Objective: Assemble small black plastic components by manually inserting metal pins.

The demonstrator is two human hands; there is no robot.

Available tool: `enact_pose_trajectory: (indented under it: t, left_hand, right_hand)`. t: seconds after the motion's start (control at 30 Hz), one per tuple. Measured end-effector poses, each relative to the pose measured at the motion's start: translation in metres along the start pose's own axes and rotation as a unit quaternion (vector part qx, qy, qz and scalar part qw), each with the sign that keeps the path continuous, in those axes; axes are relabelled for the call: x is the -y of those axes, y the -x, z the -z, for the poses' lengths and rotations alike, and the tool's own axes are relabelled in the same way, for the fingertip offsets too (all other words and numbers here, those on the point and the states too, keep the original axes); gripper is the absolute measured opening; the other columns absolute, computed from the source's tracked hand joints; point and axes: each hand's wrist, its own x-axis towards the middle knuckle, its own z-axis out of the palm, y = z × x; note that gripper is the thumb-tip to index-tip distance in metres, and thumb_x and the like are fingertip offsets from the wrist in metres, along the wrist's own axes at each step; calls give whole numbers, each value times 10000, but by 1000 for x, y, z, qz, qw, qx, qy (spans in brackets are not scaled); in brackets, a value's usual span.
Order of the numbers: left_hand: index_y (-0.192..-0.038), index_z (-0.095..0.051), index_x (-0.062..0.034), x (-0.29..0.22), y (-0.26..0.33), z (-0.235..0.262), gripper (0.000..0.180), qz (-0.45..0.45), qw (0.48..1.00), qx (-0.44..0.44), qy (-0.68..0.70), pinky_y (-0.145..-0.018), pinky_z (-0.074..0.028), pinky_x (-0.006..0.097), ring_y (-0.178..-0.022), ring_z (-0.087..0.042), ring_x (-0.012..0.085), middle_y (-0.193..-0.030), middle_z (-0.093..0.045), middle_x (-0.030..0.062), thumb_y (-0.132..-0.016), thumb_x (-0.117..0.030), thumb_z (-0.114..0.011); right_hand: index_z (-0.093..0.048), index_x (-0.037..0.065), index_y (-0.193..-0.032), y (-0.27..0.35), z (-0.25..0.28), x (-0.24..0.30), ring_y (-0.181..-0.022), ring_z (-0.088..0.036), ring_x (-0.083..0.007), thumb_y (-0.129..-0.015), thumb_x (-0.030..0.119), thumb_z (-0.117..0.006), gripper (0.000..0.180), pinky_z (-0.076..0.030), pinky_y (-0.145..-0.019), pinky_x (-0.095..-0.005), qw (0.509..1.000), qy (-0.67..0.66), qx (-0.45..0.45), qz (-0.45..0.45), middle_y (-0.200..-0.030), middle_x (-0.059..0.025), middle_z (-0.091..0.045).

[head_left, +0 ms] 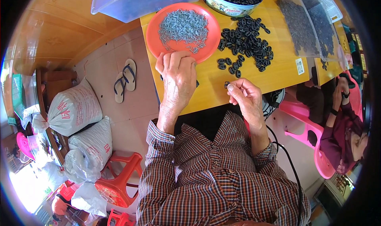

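Note:
My left hand (176, 75) is at the near rim of an orange-red plate (214, 35) heaped with small grey metal pins (183, 27). Its fingers curl downward and are closed; whatever they may hold is hidden beneath them. Bits of something dark show at both sides of that hand. Close to the table's front edge, my right hand (247, 97) pinches a small black oval piece (226, 84) between thumb and forefinger. Beyond it lies a loose pile of similar black oval pieces with two holes (248, 39), several of them scattered toward me.
A clear plastic bin (147, 5) and a round tin (234, 7) of black pieces stand at the back of the yellow table (210, 95). Clear tubs (297, 23) of dark pieces stand right. Another person (343, 126) sits at the right. Sacks (75, 107) and a red stool (121, 182) are left.

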Motion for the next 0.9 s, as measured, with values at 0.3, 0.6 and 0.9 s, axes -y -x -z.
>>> enact_pose_trajectory:
  t: [0.3,0.6,0.9]
  left_hand:
    - [-948,-616,23,-36,26,4,83,244,850,59,464,-652,-536,246,-732,-656,127,-859,-649,85,-865,27,-608]
    - [-967,-638,49,-39,35,-8,109,347,715,103,598,-691,-566,245,-737,-680,142,-844,-678,86,-864,17,-621]
    - [-1072,-600,60,-39,37,-11,228,342,705,98,613,-701,-577,272,-758,-684,166,-893,-677,121,-847,39,-625]
  right_hand:
    - [-619,7,-889,5,2,5,-585,-520,-53,-889,184,-645,180,-415,-538,-182,1000,-22,5,8,-727,-11,-588]
    - [-613,2,-891,8,-2,9,-589,-516,-56,-897,166,-633,165,-413,-544,-183,999,-33,8,27,-726,-12,-586]
    - [-614,0,-883,7,-5,7,-582,-517,-48,-902,166,-634,168,-417,-533,-179,999,-24,-4,32,-697,0,-577]
